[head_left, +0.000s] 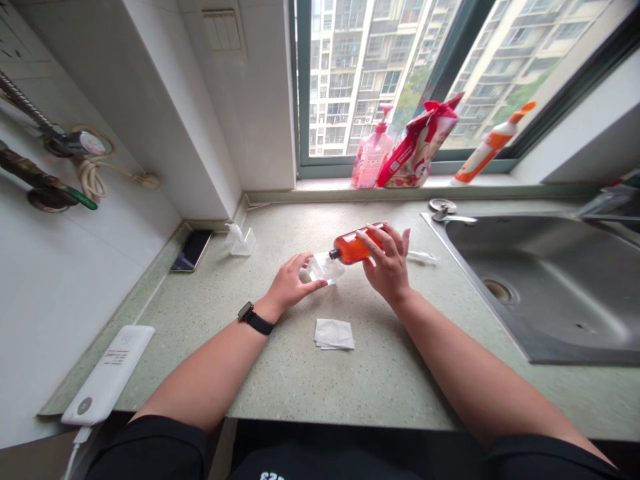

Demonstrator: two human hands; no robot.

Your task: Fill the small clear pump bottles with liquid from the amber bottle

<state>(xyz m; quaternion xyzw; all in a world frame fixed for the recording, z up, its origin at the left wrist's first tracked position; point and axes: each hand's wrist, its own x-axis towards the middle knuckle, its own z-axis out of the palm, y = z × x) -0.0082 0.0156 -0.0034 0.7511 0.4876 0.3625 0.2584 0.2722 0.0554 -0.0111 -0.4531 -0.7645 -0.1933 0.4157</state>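
Observation:
My right hand (389, 261) is closed round an orange-red bottle (356, 246), which is tipped almost level with its dark, uncapped neck pointing left. Below that neck is a clear plastic container (324, 268), its opening turned up. The fingers and thumb of my left hand (294, 283) grip this container from the left side. Whether liquid is running from the bottle is too small to tell. Nearer to me, a folded white tissue (334, 334) lies flat on the counter. Just beyond my right hand rests a clear and white pump top (423, 257), partly hidden by the fingers.
A sink (555, 280) is set into the counter (280, 380) at right. At left are a phone (191, 251), a small clear pump piece (241, 240) and a white power bank (110, 373). A pink pump bottle (372, 157), a red bag (420, 147) and an orange bottle (487, 152) line the windowsill.

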